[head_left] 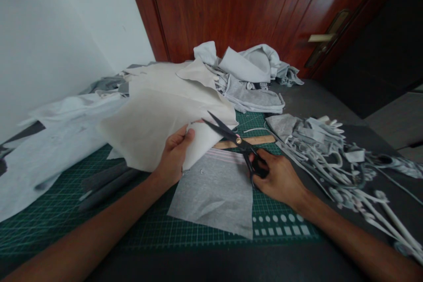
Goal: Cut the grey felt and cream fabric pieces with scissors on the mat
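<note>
My left hand pinches the near edge of a large cream fabric sheet, lifting it off the green cutting mat. My right hand grips black scissors by the handles; their blades are spread apart and point up-left at the fabric's held edge. Below both hands a grey square fabric piece lies flat on the mat. A wooden ruler lies just behind the scissors.
A pile of grey and white cloth sits at the back before a brown wooden door. Several cut fabric strips are heaped on the right. White fabric is spread at left, dark grey strips beside it.
</note>
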